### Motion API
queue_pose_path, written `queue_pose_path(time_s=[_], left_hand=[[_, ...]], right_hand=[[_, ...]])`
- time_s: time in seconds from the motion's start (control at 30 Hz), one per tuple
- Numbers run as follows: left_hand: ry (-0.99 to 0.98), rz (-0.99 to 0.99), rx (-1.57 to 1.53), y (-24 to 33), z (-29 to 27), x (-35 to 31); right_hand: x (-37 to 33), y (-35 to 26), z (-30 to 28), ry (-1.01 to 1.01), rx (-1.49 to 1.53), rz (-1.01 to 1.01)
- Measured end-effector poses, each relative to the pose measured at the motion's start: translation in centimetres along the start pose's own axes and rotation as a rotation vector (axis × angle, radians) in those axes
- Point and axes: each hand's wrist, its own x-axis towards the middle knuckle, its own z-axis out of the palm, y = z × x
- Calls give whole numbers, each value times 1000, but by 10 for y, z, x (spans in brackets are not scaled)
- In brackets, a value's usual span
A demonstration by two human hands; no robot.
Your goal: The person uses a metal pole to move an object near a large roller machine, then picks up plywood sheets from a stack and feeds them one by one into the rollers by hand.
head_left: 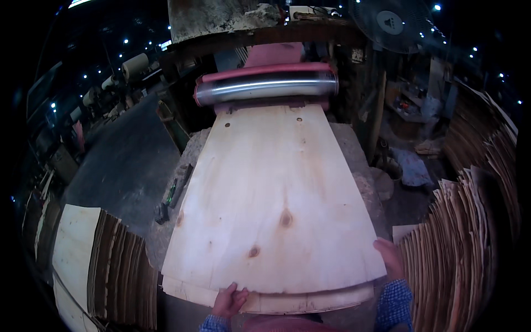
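Observation:
A large pale wood veneer sheet [260, 188] with several brown knots stretches away from me. Its far end lies at a roller machine with a shiny metal roller [271, 86] and pink-red covering. My left hand [229, 300] is closed at the sheet's near edge, left of the middle, with its fingertips at the rim. At the right edge, near the front corner, my right hand [390, 259] grips the sheet; some of its fingers are hidden. Another veneer sheet [310, 302] lies beneath, its near edge sticking out toward me.
Brown veneer stacks [119, 271] stand on the left, with more veneer sheets [442, 249] upright on the right. The worktable [354, 146] shows along both sides of the sheet; a dark tool [172, 191] lies on its left. A fan [390, 23] is at upper right, a bucket [391, 169] below.

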Motion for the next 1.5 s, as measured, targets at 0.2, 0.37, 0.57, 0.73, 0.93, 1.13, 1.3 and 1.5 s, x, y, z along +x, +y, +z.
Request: queue_pose_path(time_s=[0.2, 0.37, 0.57, 0.73, 0.93, 1.13, 1.3, 1.5], left_hand=[[-30, 72, 62, 51, 46, 94], [-234, -33, -34, 97, 81, 202], [-182, 127, -52, 107, 151, 207], [-258, 54, 128, 64, 94, 122], [-141, -67, -38, -8, -42, 14], [-554, -648, -77, -74, -160, 7], [-237, 162, -289, -25, -33, -45], [-120, 218, -201, -14, -30, -18]], right_hand=[[-5, 90, 0, 99, -743, -197], [-37, 151, -1, 190, -1016, -331], [-53, 147, -10, 275, -1089, -271], [-31, 141, -31, 342, -1026, -186], [2, 66, -27, -254, -39, 199], [-17, -48, 31, -367, 85, 99], [-26, -19, -6, -271, 230, 182], [23, 107, -29, -221, 247, 252]])
